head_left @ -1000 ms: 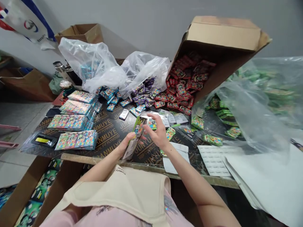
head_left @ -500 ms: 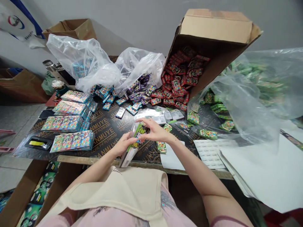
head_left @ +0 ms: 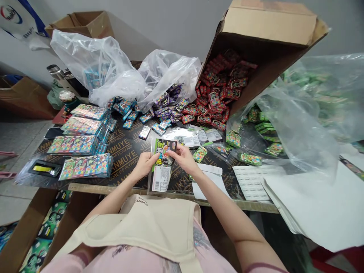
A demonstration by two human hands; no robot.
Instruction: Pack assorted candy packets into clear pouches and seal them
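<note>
Both hands hold one clear sleeve with a printed card (head_left: 162, 167) upright over the near edge of the black plywood table (head_left: 127, 151). My left hand (head_left: 144, 163) pinches its left side. My right hand (head_left: 183, 158) grips its upper right corner, fingers closed on it. A white barcode label shows at the sleeve's lower end. Loose green packets (head_left: 200, 153) lie just right of my right hand, and flat clear sleeves (head_left: 190, 138) lie right behind the held one.
Stacks of filled card sleeves (head_left: 82, 151) sit at left. Behind are two plastic bags (head_left: 113, 76) spilling blue and purple packets, a tipped cardboard box (head_left: 256, 45) of red packets, a big bag of green packets (head_left: 298, 117), white sheets (head_left: 313, 204) at right, an open carton (head_left: 34, 235) below left.
The sleeve has been turned from edge-on and tilted to facing me upright. Both hands have closed onto its two sides; my right hand drew in from above it.
</note>
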